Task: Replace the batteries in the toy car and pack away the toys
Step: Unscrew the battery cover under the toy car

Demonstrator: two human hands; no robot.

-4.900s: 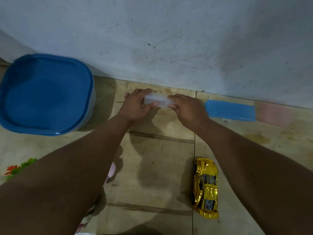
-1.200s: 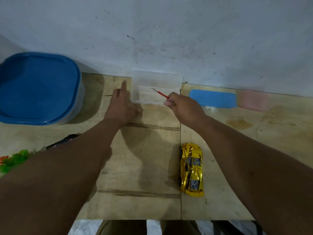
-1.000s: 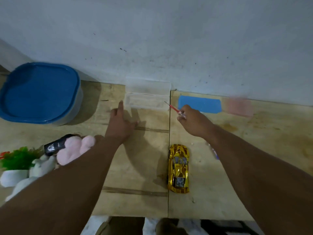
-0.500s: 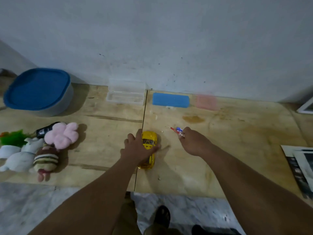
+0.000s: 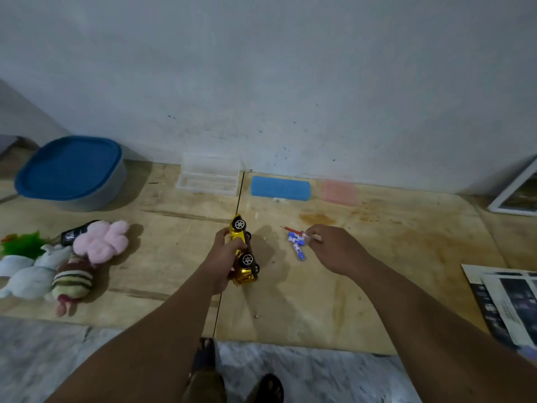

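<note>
1. Left hand (image 5: 225, 258) wraps the yellow toy car (image 5: 243, 251), tipped on its side, wheels facing right, over the wooden table (image 5: 363, 271).
2. Right hand (image 5: 334, 248) pinches a red screwdriver (image 5: 292, 230) (thin tip pointing left), fingers curled.
3. Blue batteries (image 5: 297, 244) lie just under the screwdriver.

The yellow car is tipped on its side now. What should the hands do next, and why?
Probably bring the small red screwdriver in the right hand over to the car's underside. The left hand holds the yellow car on its side, wheels facing right, so the bottom is turned toward the tool. The blue batteries lie beside it on the table, not yet used.
</note>
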